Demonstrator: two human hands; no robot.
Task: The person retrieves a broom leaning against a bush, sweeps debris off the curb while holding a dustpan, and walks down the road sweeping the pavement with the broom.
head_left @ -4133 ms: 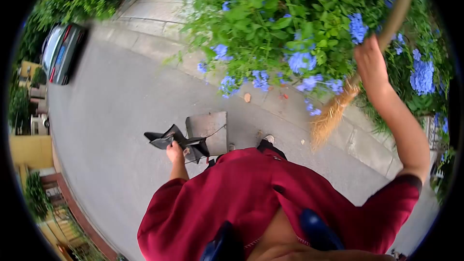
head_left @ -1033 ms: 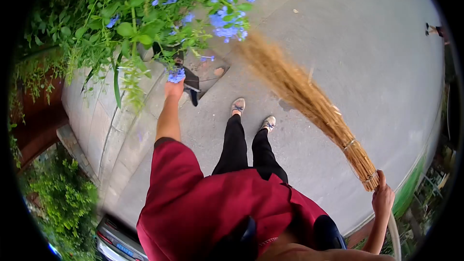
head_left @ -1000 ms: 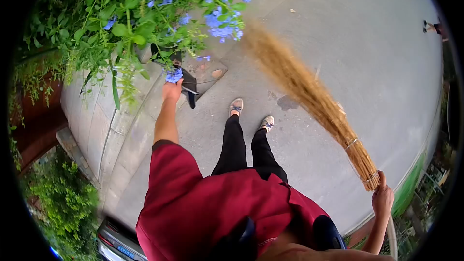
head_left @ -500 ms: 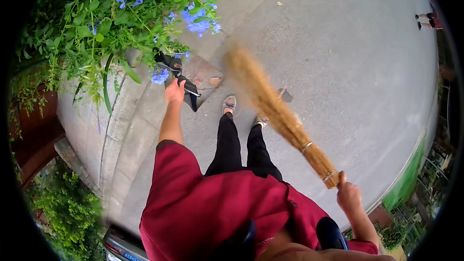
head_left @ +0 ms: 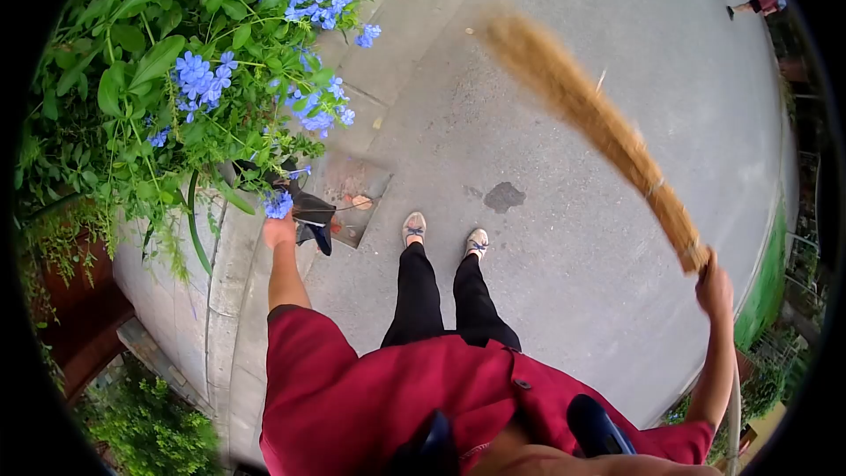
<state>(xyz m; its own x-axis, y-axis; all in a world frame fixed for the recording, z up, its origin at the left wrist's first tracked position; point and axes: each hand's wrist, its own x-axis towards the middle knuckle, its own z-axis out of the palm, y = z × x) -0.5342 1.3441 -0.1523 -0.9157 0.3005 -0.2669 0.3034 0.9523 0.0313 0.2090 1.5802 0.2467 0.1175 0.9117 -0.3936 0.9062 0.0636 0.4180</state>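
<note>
We note the right hand [head_left: 716,289] with its fingers clenched around the bound base of a long, straw-coloured broom of bundled bristles [head_left: 608,128], where a pale, slender handle [head_left: 734,414] runs back beside the forearm. The bristles extend up and left over the grey paved road [head_left: 564,238]; their tip is blurred, and we cannot tell whether it touches the ground.

Left hand [head_left: 279,231]: a cluster of small, pale-blue flowers [head_left: 278,204] partly covers the fingers, so we cannot tell how far they are closed. Just beside them we record a black, creased, sheet-like object [head_left: 313,209], and next to it a flat, grey, square-edged pan [head_left: 342,178] bearing a round, tan piece [head_left: 361,202]. The pan lies left of two light-coloured, laced shoes [head_left: 414,227].
</note>
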